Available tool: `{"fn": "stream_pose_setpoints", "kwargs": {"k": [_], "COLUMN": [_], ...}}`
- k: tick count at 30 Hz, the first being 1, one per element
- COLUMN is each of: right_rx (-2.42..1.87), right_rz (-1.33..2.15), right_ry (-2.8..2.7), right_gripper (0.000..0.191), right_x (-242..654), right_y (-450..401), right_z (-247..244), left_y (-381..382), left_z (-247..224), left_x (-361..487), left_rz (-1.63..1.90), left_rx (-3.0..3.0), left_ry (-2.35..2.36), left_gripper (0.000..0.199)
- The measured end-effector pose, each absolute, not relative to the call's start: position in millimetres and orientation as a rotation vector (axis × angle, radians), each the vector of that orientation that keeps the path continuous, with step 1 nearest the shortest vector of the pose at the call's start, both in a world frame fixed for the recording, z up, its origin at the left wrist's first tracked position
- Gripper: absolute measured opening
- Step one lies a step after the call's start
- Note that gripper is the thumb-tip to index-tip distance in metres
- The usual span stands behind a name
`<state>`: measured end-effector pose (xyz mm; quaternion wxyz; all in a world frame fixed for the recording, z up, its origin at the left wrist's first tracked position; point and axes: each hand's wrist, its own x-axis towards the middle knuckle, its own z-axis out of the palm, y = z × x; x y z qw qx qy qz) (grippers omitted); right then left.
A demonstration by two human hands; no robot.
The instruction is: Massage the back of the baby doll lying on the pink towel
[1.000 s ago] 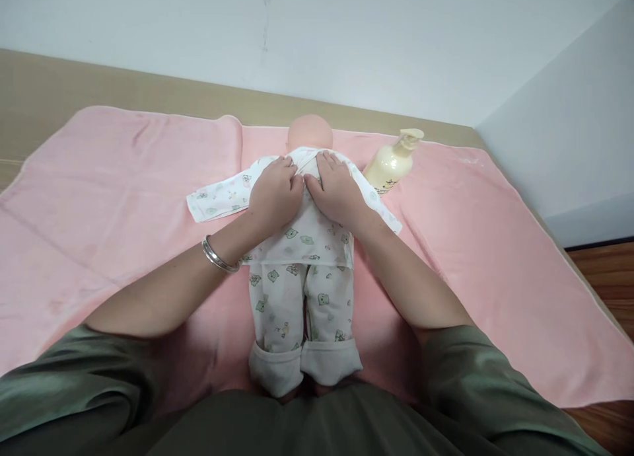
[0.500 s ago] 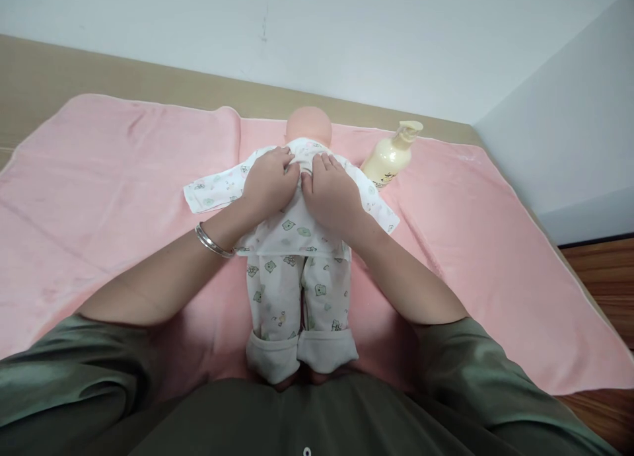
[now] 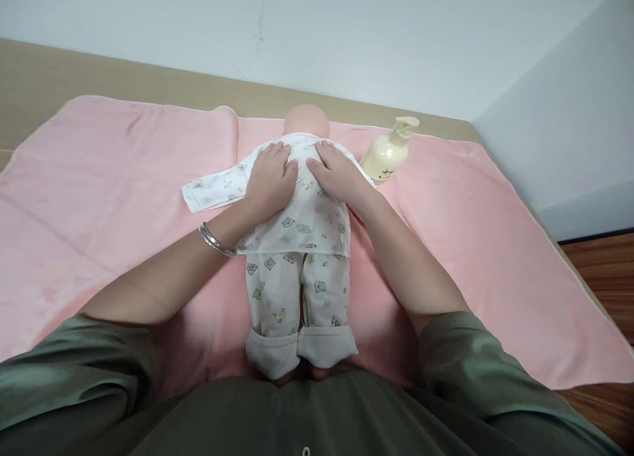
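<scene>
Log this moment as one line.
left hand: open, on shirt | right hand: open, on shirt | doll: lying on pink blanket | pump bottle: right of doll

Two hands (image 3: pixel 271 178) (image 3: pixel 341 174), one doll (image 3: pixel 310 226) (plus one bottle (image 3: pixel 387 152)) appear.

The right hand (image 3: pixel 344 176) has slid toward the upper right of the frame, widening the gap between the thumbs (image 3: pixel 291 173) near the centre. There, the shirt's (image 3: pixel 310 221) folds look flatter. Its right-side cuff, earlier showing beyond the right forearm (image 3: pixel 406 251), has gone from view.
</scene>
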<state>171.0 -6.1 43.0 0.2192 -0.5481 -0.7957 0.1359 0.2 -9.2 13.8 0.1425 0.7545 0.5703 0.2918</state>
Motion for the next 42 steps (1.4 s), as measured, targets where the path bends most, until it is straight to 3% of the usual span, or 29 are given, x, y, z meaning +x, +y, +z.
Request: {"fn": "stream_pose_setpoints", "kwargs": {"k": [5,23,42], "right_rx": [-1.595,-1.877,-1.749], "right_rz": [0.403,0.414,0.005], "right_ry": [-2.225,-2.151,-2.278], "right_gripper": [0.056,0.067,0.054], "right_x": [165.7,147.3,136.7], "right_y": [-8.4,-25.1,-52.5], "right_z": [42.3,53.2,47.1], "left_y": [-8.8,-14.2,-3.2], "left_z": [13.2,7.1,8.5], "left_x": [-1.3,2.7,-0.9], "left_rz": [0.852,0.897,0.930], "left_rx": [2.187,2.204,2.183], "left_ry": [1.632,1.625,1.585], "left_gripper": [0.065,0.061,0.061]}}
